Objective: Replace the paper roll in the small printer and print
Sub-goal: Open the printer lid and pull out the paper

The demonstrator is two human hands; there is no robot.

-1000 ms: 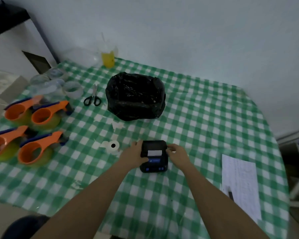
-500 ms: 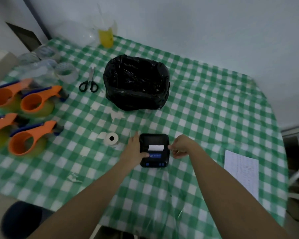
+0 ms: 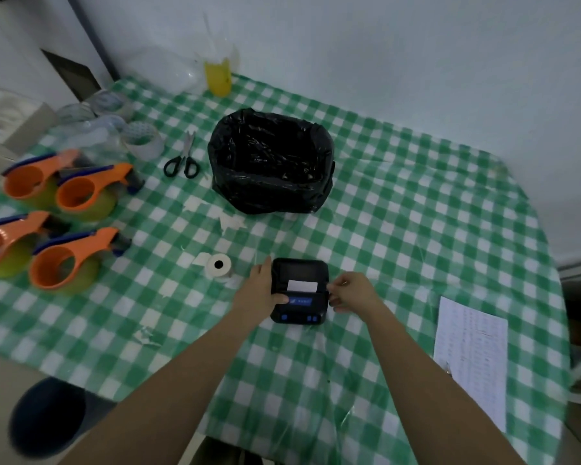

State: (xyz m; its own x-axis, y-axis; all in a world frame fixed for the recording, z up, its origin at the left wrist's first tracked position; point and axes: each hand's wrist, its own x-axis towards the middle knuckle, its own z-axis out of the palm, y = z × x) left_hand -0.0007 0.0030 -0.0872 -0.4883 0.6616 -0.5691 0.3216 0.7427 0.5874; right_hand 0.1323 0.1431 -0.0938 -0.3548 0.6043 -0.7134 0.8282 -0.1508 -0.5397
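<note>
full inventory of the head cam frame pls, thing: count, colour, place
printer: 1, black, near centre, white paper at slot
paper roll: 1, white, left of printer
lined bin: 1, black, centre back
scissors: 1, black handles, left of bin
tape dispensers: 4, orange, left edge
clear tape rolls: several, back left
cup: 1, clear with yellow liquid, back edge
printed sheet: 1, white, right edge
tablecloth: 1, green-white check
left hand: on printer's left side
right hand: at printer's right edge
</note>
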